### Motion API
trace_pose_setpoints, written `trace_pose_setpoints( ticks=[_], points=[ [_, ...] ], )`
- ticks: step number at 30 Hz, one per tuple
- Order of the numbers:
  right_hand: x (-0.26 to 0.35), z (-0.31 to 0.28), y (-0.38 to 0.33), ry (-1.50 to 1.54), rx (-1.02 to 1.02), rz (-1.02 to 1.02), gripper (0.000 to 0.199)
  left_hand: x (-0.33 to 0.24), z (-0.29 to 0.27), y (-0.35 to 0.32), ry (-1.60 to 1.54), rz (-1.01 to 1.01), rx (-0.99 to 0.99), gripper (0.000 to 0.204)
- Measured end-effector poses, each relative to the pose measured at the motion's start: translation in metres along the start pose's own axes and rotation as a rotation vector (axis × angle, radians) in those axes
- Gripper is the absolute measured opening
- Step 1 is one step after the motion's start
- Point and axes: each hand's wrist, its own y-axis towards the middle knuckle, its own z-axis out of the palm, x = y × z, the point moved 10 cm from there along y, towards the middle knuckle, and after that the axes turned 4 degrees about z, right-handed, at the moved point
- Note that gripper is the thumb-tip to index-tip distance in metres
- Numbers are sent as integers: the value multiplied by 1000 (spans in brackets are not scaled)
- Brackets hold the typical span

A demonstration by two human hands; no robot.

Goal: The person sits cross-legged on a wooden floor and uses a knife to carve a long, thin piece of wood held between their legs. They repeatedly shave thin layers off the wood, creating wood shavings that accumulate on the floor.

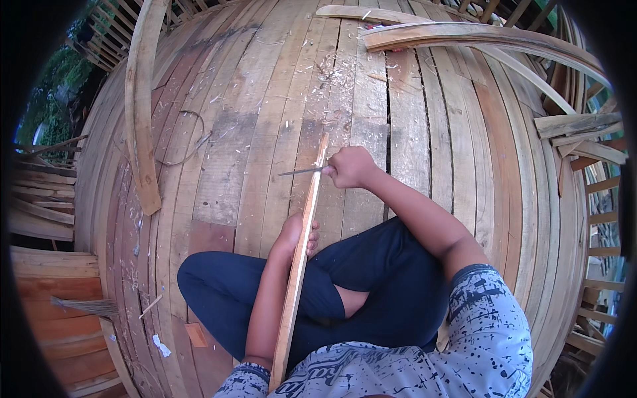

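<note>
A long, narrow strip of wood (296,282) runs from my body outward across my lap, its far tip above the floor. My left hand (292,237) is wrapped round the strip near its middle, from beneath, with fingertips showing on its right side. Farther out, my right hand (350,167) is closed in a fist round the handle of a knife (296,172). The thin dark blade points left and lies across the strip near its far end. The knife's handle is hidden inside my fist.
Wood shavings (332,76) are scattered over the plank floor (265,79). A long curved board (139,106) lies at the left, and another beam (478,34) at the far right. A thin loop (192,149) rests on the floor. A broom-like bundle (85,306) is at the lower left.
</note>
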Motion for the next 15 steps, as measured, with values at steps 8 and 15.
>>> trace_pose_setpoints(
  ticks=[8, 15],
  points=[
    [-51, 22, 12, -19, 110, 133, 43, -3, 2, -7, 42, 6, -31, 34],
    [-118, 10, 22, -28, 70, 392, 47, 1, 5, -4, 45, -30, -6, 44]
  ],
)
